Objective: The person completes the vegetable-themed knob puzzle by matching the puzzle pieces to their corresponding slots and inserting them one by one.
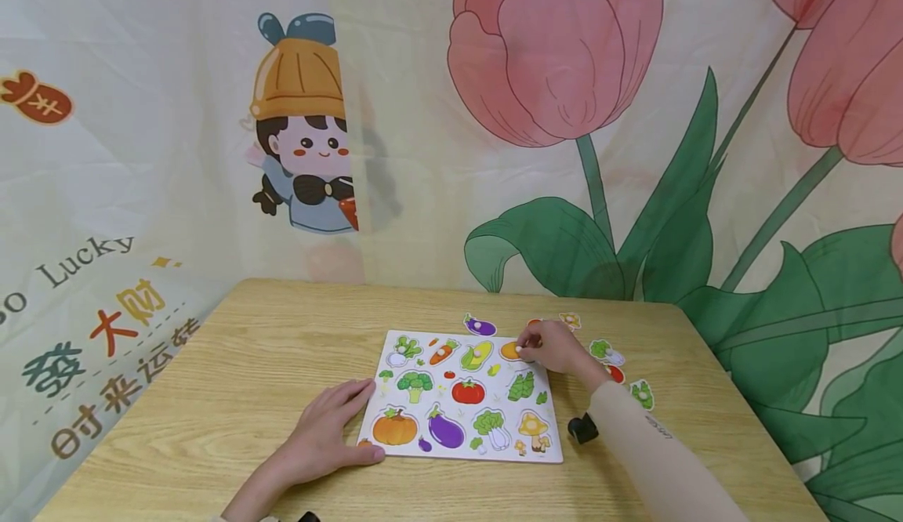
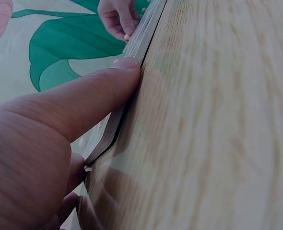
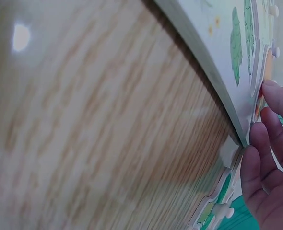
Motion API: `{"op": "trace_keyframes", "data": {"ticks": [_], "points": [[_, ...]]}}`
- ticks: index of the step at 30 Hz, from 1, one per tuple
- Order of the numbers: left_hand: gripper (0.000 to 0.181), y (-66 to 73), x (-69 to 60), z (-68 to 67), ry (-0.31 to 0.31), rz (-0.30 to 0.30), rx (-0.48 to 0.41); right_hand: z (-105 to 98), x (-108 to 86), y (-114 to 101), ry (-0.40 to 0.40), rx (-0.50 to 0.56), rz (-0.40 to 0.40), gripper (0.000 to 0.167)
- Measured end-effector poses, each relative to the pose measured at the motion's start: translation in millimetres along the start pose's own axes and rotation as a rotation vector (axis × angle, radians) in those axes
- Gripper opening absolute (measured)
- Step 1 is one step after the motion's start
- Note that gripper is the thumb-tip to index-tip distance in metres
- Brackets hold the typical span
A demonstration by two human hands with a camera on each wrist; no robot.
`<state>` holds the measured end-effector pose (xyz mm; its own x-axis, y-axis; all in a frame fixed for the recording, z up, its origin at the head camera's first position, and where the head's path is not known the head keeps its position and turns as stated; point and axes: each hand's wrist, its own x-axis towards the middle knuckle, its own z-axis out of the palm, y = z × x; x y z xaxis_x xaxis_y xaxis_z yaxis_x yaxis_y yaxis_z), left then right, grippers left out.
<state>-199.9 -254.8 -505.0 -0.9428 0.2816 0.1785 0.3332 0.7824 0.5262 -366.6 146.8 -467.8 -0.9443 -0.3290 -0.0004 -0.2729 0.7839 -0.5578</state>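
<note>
A white puzzle board (image 1: 451, 420) with pictured vegetables lies on the wooden table. At its top right corner my right hand (image 1: 553, 348) pinches an orange piece (image 1: 510, 350) by its knob, the piece lying at its slot; the right wrist view shows those fingers (image 3: 271, 93) at the board's edge. My left hand (image 1: 320, 432) rests at the board's left side, thumb on the lower left corner and fingers along the edge. In the left wrist view the thumb (image 2: 127, 63) lies on the board's rim. Carrot (image 1: 443, 353) and corn (image 1: 476, 356) pieces with knobs sit in the top row.
Behind the board lie an eggplant piece (image 1: 480, 324) and a mushroom piece (image 1: 570, 320). To the right, partly beside my forearm, are a cabbage piece (image 1: 606, 351), a red piece (image 1: 615, 374) and a green leafy piece (image 1: 642, 395). A printed curtain (image 1: 423, 216) hangs behind the table.
</note>
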Motion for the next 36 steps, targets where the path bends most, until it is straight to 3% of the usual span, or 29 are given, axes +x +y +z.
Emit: {"op": "trace_keyframes", "data": {"ticks": [10,24,36], "points": [[0.107,-0.4,0.5,1.1,0.001,-0.003,-0.003,0.6,-0.5,2.4,0.003,-0.008,-0.015,0.005],[0.107,0.8,1.6,-1.3,-0.013,-0.008,-0.005,2.5,-1.8,-0.3,0.003,-0.022,0.024,0.004],[0.108,0.5,0.3,0.2,0.001,0.004,-0.013,1.9,-7.2,-4.2,-0.047,-0.039,0.036,0.019]]}}
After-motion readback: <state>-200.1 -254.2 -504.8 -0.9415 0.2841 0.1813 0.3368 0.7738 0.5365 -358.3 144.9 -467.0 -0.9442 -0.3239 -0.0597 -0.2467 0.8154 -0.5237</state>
